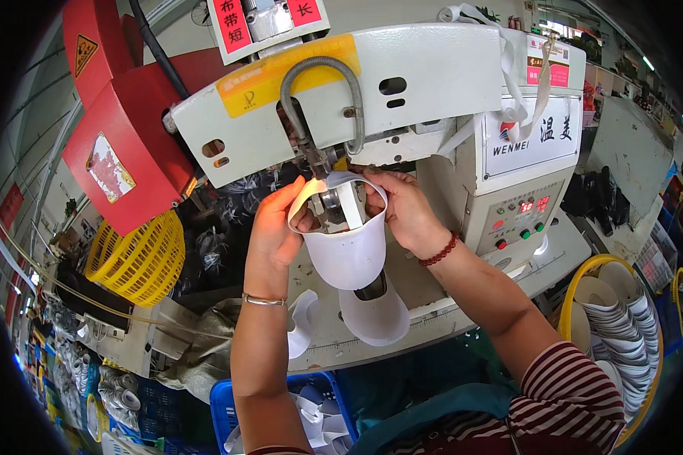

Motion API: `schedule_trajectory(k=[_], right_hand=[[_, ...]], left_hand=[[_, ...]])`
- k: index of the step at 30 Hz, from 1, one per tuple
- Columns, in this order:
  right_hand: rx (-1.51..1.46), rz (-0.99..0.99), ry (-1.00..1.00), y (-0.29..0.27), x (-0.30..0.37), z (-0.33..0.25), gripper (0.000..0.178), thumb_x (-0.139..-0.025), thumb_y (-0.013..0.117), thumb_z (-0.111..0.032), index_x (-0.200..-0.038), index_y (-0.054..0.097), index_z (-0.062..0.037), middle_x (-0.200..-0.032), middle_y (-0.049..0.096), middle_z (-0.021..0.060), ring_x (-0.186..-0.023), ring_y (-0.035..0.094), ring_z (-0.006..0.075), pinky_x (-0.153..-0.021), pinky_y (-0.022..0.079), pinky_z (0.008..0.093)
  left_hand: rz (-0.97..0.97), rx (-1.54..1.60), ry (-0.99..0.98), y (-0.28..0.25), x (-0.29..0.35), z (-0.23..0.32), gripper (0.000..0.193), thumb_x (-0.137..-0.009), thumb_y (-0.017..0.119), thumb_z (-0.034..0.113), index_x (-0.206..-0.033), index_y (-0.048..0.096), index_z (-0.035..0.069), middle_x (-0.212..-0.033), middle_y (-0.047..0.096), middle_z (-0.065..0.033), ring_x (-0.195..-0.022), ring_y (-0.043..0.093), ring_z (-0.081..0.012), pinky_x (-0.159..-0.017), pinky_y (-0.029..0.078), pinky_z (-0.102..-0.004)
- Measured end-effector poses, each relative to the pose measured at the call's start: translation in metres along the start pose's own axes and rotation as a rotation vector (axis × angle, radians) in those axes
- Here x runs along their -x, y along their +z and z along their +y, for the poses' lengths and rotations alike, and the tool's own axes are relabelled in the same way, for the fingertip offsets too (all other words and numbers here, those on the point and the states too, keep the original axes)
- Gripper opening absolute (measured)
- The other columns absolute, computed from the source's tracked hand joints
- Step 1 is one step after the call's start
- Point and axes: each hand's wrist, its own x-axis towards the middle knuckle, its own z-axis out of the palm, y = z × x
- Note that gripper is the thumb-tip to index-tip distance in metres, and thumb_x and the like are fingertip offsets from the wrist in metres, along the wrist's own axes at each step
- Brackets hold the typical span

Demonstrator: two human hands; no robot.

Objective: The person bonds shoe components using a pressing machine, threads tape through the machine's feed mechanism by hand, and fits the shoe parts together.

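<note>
A white curved panel, shaped like a slipper upper, is held up under the head of a grey-white machine. Its top edge bends in an arc around the machine's metal work post. My left hand pinches the left end of that edge, fingertips inside the curve. At the other end, my right hand grips it with thumb along the top. The machine's metal nozzle comes down right at the edge, between my hands. Below the held piece, another white panel rests on the machine table, with a further white piece to its left.
A blue crate of white pieces stands below the table. To the right, a yellow-rimmed basket holds stacked white pieces. A red machine casing and yellow basket are at left. White tape hangs near the control panel.
</note>
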Motion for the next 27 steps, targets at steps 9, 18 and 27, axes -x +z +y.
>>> schedule_trajectory(k=[9,18,27], right_hand=[[0.040,-0.001,0.061,-0.011,-0.007,0.019,0.018,-0.085,0.059,-0.018,-0.073,0.063,-0.0054,-0.061,0.056,-0.0006,-0.052,0.049,0.0078,-0.050,0.038,0.0215],[0.196,0.104,0.139,-0.008,0.002,0.026,0.029,-0.091,0.052,-0.025,-0.079,0.063,-0.0012,-0.068,0.060,0.0025,-0.060,0.054,0.0075,-0.055,0.043,0.0235],[0.966,-0.096,-0.348,-0.053,0.017,0.065,0.031,-0.092,0.045,-0.021,-0.082,0.056,0.0062,-0.069,0.056,0.0209,-0.060,0.054,0.0249,-0.060,0.043,0.0350]], left_hand=[[0.146,0.112,-0.076,-0.006,0.000,-0.014,0.021,-0.092,0.052,0.025,-0.088,0.060,0.006,-0.047,0.043,0.0029,-0.043,0.045,-0.0114,-0.043,0.036,-0.0216],[0.024,0.257,-0.112,-0.017,0.029,-0.035,0.016,-0.090,0.051,0.018,-0.095,0.059,0.005,-0.064,0.056,-0.0004,-0.060,0.056,-0.0145,-0.061,0.048,-0.0263],[0.122,0.060,-0.126,-0.014,0.043,-0.068,0.030,-0.092,0.050,0.016,-0.113,0.055,-0.005,-0.101,0.064,-0.0103,-0.088,0.062,-0.0166,-0.080,0.050,-0.0295]])
